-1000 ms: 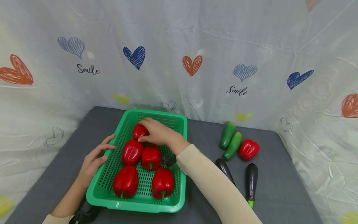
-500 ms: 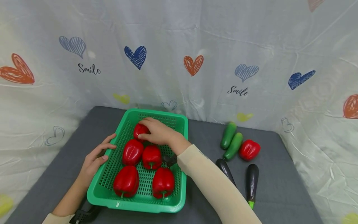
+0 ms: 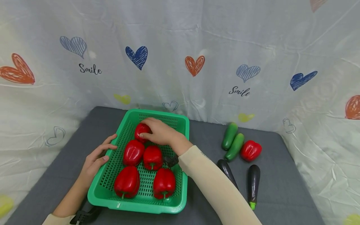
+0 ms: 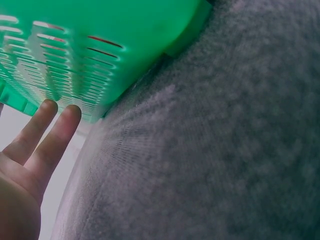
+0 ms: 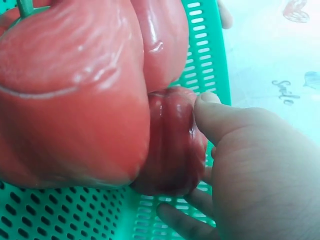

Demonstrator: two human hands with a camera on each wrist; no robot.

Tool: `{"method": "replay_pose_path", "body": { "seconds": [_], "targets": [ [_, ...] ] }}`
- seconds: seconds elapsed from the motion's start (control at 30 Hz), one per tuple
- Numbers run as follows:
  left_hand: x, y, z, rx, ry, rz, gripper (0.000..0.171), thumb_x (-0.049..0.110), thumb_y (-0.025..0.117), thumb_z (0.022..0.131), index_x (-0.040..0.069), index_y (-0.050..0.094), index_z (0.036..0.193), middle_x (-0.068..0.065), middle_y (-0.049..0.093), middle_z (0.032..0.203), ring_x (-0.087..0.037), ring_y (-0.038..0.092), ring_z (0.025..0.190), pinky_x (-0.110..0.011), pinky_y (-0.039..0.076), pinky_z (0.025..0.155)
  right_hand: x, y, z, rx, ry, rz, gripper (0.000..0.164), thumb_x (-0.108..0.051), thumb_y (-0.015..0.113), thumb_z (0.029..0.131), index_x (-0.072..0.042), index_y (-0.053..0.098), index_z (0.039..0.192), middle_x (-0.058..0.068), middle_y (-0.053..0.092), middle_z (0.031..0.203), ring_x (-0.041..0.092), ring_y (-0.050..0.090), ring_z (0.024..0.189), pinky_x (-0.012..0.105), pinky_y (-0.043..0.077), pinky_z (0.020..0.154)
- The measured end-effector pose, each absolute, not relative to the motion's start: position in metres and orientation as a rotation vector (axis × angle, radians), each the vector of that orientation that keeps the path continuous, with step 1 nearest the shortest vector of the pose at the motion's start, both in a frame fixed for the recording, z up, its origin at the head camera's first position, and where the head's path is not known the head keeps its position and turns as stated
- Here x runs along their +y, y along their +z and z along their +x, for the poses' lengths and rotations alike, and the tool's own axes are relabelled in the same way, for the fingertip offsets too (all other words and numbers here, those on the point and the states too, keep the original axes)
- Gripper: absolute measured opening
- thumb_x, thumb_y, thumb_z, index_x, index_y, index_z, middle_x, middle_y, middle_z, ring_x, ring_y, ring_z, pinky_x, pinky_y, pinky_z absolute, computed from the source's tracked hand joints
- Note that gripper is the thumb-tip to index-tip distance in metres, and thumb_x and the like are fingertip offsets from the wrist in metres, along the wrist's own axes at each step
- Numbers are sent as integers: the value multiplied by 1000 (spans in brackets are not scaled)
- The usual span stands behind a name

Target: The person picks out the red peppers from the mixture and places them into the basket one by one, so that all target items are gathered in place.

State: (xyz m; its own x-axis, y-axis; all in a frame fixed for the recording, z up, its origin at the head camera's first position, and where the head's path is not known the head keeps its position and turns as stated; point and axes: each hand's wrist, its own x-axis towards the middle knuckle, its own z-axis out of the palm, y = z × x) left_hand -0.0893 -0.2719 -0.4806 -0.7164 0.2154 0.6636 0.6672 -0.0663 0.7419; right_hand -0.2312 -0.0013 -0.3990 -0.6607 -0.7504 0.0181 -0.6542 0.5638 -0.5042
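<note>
A green perforated basket [image 3: 135,210] holds several red bell peppers. My right hand [image 3: 161,133] reaches in from the right and grips the bell pepper [image 3: 140,132] at the back. The right wrist view shows the thumb [image 5: 207,112] on that pepper's near side, with the other fingers passing behind and below it. My left hand [image 3: 94,160] rests at the basket's left wall, its fingers extended and loosely spread. Seen from the left wrist, two fingers [image 4: 50,140] lie against or close to the slotted outer wall [image 4: 135,35]; the exact contact is unclear.
On the grey table [image 3: 281,187], right of the basket, lie two cucumbers [image 3: 234,147], another red bell pepper [image 3: 250,150] and two eggplants [image 3: 253,184]. The sleeved right forearm partly covers one eggplant. A white curtain [image 3: 174,34] printed with hearts hangs behind the table.
My right thumb has shifted up slightly on the back pepper. The left hand, the basket and the other vegetables stay where they were.
</note>
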Motion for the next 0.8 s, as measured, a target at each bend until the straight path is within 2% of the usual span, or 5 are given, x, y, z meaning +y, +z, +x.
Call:
{"method": "replay_pose_path", "body": {
  "seconds": [0.3,0.47,0.63,0.8],
  "targets": [
    [-273,-481,-88,-1878,-1829,-927,42,-24,34,94,-21,59,128,-22,44,169,-24,36,160,-25,33,119,0,-398,-232,2600,-780,-1196,55,-35,67,109,-9,56,156,3,60,147,15,54,132,29,49,109],
    [-272,-482,-89,-1876,-1834,-929,42,-24,34,94,-22,59,128,-23,43,169,-25,36,160,-26,33,120,5,-396,-232,2620,-815,-1161,57,-34,67,109,-7,55,158,5,58,154,19,52,142,33,45,117],
    [-272,-482,-89,-1883,-1832,-928,42,-23,35,94,-21,59,128,-21,43,169,-24,36,160,-26,33,119,14,-395,-230,2632,-874,-1096,61,-39,64,110,-8,51,161,6,52,164,22,46,152,37,39,123],
    [-273,-482,-89,-1883,-1837,-929,42,-24,35,94,-21,59,129,-22,43,170,-25,35,160,-26,33,119,21,-393,-227,2626,-945,-1061,61,-42,62,111,-9,51,161,4,52,164,21,46,153,38,38,124]
  ]
}}
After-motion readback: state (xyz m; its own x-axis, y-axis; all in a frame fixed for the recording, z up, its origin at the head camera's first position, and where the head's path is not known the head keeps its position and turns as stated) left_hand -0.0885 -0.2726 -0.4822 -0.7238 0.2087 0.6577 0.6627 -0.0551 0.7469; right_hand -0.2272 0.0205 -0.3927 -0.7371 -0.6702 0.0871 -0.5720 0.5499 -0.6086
